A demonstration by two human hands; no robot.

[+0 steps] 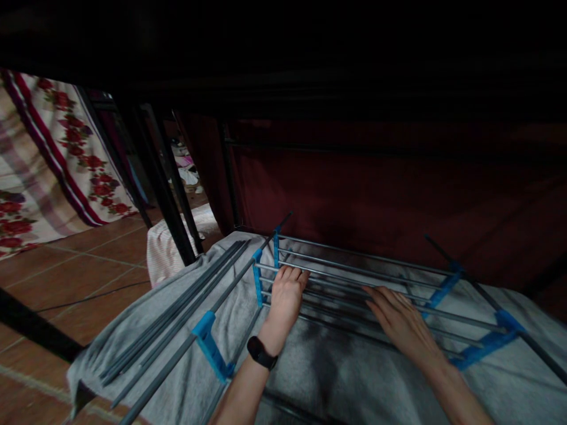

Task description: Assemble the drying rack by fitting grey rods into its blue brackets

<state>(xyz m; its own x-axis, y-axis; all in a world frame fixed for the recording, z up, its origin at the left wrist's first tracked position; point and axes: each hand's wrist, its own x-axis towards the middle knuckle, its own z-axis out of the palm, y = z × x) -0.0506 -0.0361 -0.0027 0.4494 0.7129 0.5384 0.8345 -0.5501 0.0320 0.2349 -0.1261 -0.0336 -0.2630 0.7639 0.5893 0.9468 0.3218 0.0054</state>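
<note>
A partly assembled rack of grey metal rods and blue plastic brackets lies on a grey blanket. My left hand, with a dark band on the wrist, has its fingers curled over a grey rod beside the left middle blue bracket. Further right along the rods is my right hand, its fingers stretched and thumb apart, resting on or just over them. Right of that hand sit two blue brackets, one nearer and one farther. Another blue bracket hangs on the left side pole.
Several loose grey rods lie together on the blanket's left side. Black bed-frame posts rise at the left, and a dark frame hangs low overhead. A maroon cloth covers the back. Tiled floor shows beyond the edge.
</note>
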